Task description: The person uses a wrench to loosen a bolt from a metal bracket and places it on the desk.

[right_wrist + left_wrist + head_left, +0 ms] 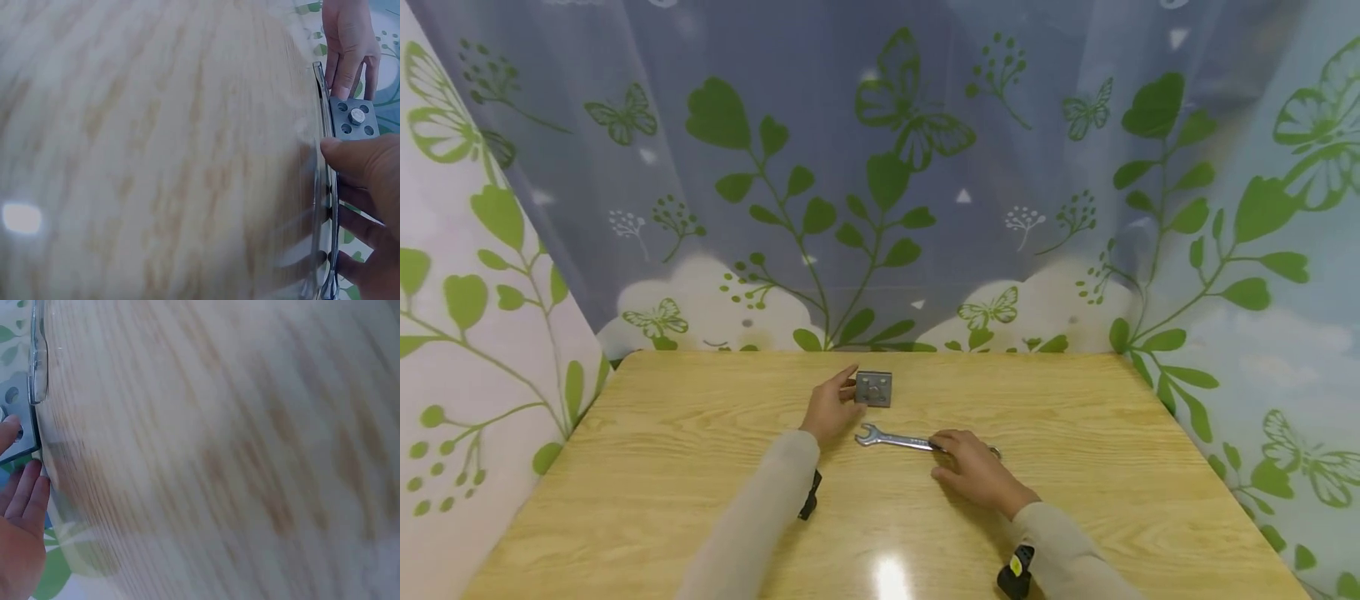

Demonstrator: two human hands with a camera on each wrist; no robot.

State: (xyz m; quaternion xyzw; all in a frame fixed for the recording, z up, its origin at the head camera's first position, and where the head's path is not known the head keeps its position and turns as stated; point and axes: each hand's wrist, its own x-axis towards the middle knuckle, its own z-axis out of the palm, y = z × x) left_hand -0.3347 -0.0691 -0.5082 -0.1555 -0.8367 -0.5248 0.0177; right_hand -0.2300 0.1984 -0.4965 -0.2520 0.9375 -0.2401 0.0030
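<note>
A combination wrench (898, 441) lies on the table, its open jaw end to the left. My right hand (981, 475) reaches over its right half, the fingertips at the shaft. The thumb stands apart on the near side and the ring end is mostly covered. Behind the wrench stands a small grey metal plate (874, 389) with several holes and a hex bolt (357, 116) in its middle. My left hand (832, 406) is at the plate's left side, fingers extended and thumb by the near corner. In the left wrist view the thumb (9, 432) overlaps the plate.
The wood-grain table (700, 483) reaches back to a curtain (820, 275) printed with leaves and butterflies. Similar patterned cloth hangs at both sides. A bright glare spot (891, 575) shows near the front. Each wrist wears a small black device (1017, 571).
</note>
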